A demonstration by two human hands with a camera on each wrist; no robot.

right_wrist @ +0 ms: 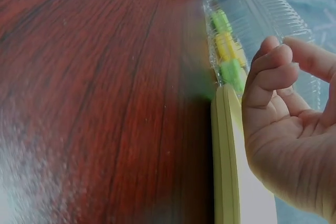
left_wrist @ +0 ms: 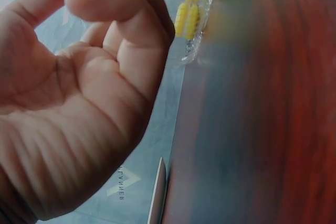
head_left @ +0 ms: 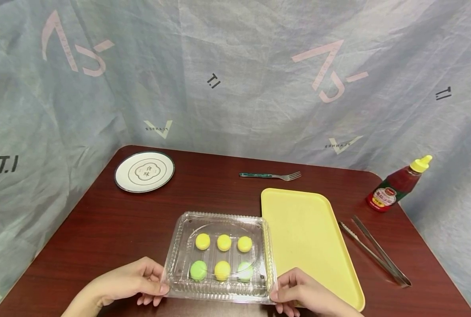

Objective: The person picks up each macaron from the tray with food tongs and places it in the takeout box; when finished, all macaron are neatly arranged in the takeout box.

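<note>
A clear plastic food box [head_left: 213,222] is at the table's near edge, its ribbed lid over the tray part. Inside are yellow macarons [head_left: 224,242] and green macarons [head_left: 198,270] in two rows. My left hand [head_left: 134,279] pinches the box's near left corner between thumb and fingers. At the near right corner, my right hand [head_left: 300,290] pinches the rim the same way. The right wrist view shows the lid plastic [right_wrist: 286,17] rising at a slant above the macarons [right_wrist: 226,45]. Whether the lid is fully pressed down, I cannot tell.
A yellow tray [head_left: 307,229] lies right beside the box, partly under my right hand. Metal tongs [head_left: 378,253] and a red sauce bottle [head_left: 394,187] are farther right. A fork [head_left: 271,175] lies at the back, a white plate [head_left: 122,169] at the back left.
</note>
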